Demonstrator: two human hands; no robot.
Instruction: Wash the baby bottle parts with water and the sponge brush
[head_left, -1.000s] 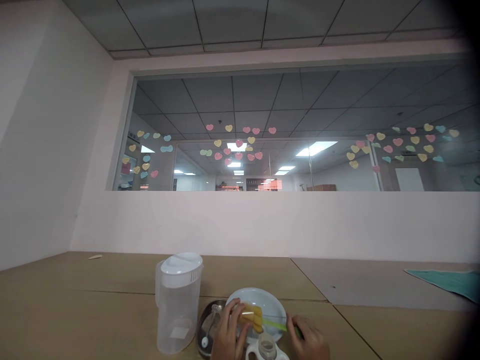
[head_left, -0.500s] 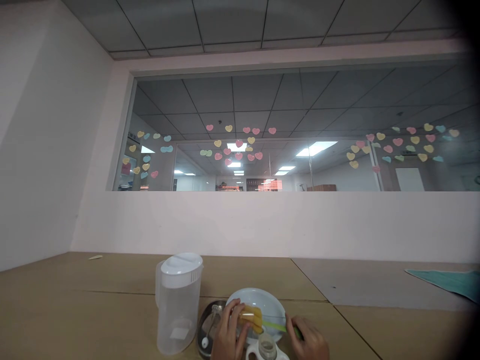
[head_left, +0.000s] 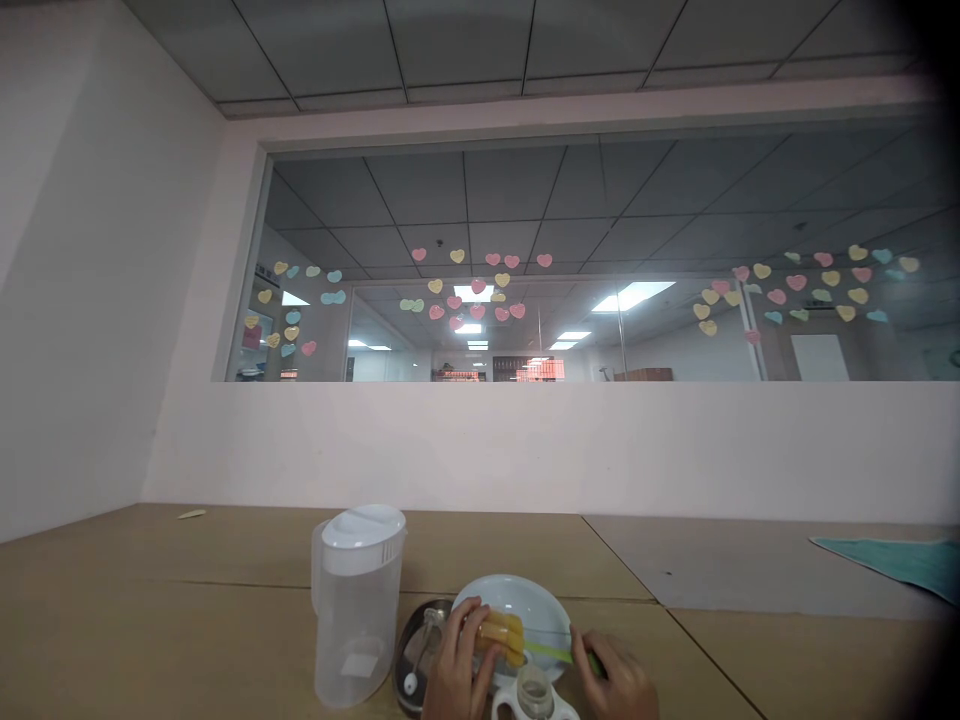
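Note:
Over a white plate [head_left: 536,598], my left hand [head_left: 456,665] is closed around a yellow bottle cap [head_left: 504,638], ribbed at one end and amber and see-through at the other. My right hand [head_left: 616,680] grips a slim green stick-like tool [head_left: 551,651], its shaft running left to the yellow cap. Whether its far end is inside the cap is hidden. Just in front of the plate stands a drinking bottle [head_left: 535,692] with white handles and an uncovered neck, between my hands.
Left of my hands, a metal bowl [head_left: 405,665] holds a straw piece with a white weighted end [head_left: 410,683]. Beside it stands a tall translucent pitcher [head_left: 356,630] with a white lid. A teal cloth [head_left: 900,565] lies at the far right of the table [head_left: 225,640], below a white wall.
My left hand's grip on the yellow cap has turned very slightly, and the cap's shine has shifted. Everything else stays in place.

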